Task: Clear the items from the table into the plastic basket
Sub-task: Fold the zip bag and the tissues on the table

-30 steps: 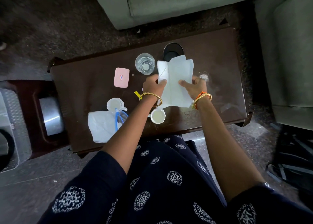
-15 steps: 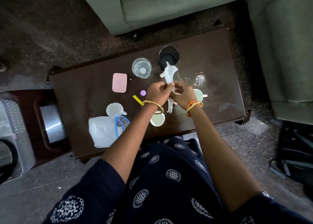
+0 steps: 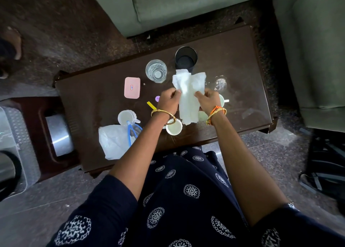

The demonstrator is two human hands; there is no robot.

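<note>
Both hands hold a white paper napkin point(image 3: 188, 95) above the middle of the dark brown table point(image 3: 89, 97). My left hand point(image 3: 168, 100) pinches its left edge and my right hand point(image 3: 208, 100) its right edge; the napkin hangs partly unfolded between them. On the table stand a clear glass point(image 3: 155, 71), a black cup point(image 3: 185, 57), a second clear glass point(image 3: 220, 82), a pink case point(image 3: 132, 87), white cups point(image 3: 174, 128) point(image 3: 127, 117), a white plastic bag point(image 3: 113, 141) with blue cord, a yellow strip point(image 3: 151, 105) and a small purple piece point(image 3: 157, 98). A pale green cup point(image 3: 222, 100) is partly hidden behind my right hand.
A grey-green sofa point(image 3: 186, 6) stands beyond the table and an armchair point(image 3: 317, 50) to the right. At the left a dark stool point(image 3: 35, 134) carries a steel vessel point(image 3: 59, 134). A clear plastic container point(image 3: 16, 144) sits at the far left. A dark bag point(image 3: 324, 162) lies on the floor at right.
The napkin was spread flat, then bunched between both hands, and now hangs partly opened again. My hands have moved slightly apart. The camera view has shifted a little.
</note>
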